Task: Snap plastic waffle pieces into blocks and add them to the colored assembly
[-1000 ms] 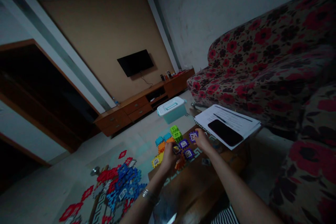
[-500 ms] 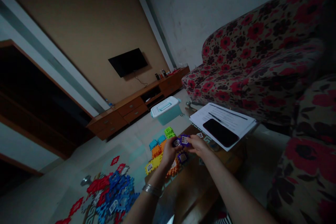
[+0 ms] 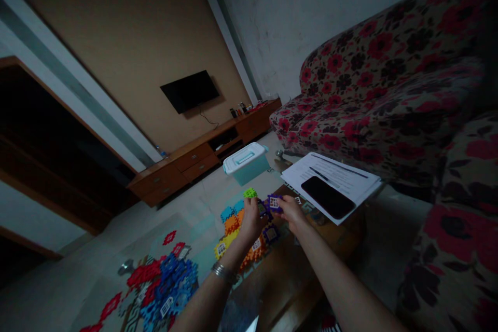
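Note:
My right hand point(image 3: 292, 211) pinches a purple interlocking tile point(image 3: 274, 203) with a white window-like insert, held over the glass table. Just left of it, my left hand point(image 3: 252, 220) has its fingers drawn together beside a lime green tile group point(image 3: 249, 193). Whether those fingers grip something is hidden by the hand. Dark purple tiles point(image 3: 270, 233) lie below and between the hands. Orange tiles point(image 3: 232, 225), light blue tiles point(image 3: 233, 211) and yellow tiles point(image 3: 223, 246) lie left of the left hand.
Blue tiles point(image 3: 173, 280) and red tiles point(image 3: 144, 274) are heaped at the lower left. A lidded light-blue box point(image 3: 251, 168) stands beyond the tiles. Papers point(image 3: 348, 170) bear a black phone point(image 3: 327, 197) and a pen point(image 3: 318, 172) at right. A floral sofa point(image 3: 361, 88) stands behind.
My left hand has shifted up and slightly left, toward the lime green tiles, away from the purple tile it was at. My right hand still holds its purple tile, raised slightly.

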{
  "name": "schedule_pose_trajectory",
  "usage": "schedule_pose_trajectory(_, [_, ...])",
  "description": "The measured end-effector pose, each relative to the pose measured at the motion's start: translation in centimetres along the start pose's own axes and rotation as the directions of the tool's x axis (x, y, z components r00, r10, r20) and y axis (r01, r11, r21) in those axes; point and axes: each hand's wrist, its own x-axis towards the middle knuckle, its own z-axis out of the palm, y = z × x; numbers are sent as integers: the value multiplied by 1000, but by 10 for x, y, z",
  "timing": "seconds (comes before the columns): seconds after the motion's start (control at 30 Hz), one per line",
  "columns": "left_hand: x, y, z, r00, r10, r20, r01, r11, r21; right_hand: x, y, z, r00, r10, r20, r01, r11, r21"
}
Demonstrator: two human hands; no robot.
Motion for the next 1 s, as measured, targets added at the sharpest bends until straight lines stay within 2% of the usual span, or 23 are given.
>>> schedule_pose_trajectory(0.1, [1,-2,6,998,-56,-9,56,995,86,4,0,-5,998,-26,-51,25,1000,-17])
schedule_pose_trajectory(0.23, [2,-6,10,995,-91,33,85,985,150,9,1,-6,996,-66,-64,64,997,-37])
schedule_pose_trajectory(0.43, [2,-7,8,994,-76,79,60,982,180,15,5,-1,993,-121,-6,120,987,-112])
schedule_pose_trajectory(0.57, [-2,-6,9,996,-61,62,51,985,162,16,8,-5,985,-169,45,175,955,-238])
schedule_pose_trajectory(0.7, [-5,-7,4,998,-60,-6,60,991,116,17,11,-13,971,-228,76,238,870,-431])
schedule_pose_trajectory(0.77, [-9,-4,-7,989,-67,-131,69,998,12,17,13,-16,963,-251,101,266,807,-527])
schedule_pose_trajectory(0.83, [-18,9,-29,952,-82,-295,19,977,-212,17,15,-16,958,-258,128,281,740,-611])
schedule_pose_trajectory(0.9, [-38,35,-62,924,-98,-371,-93,881,-464,16,17,-15,958,-253,134,274,675,-685])
schedule_pose_trajectory(1.0, [-85,83,-120,934,-18,-356,-258,657,-709,15,19,-12,959,-248,136,256,553,-793])
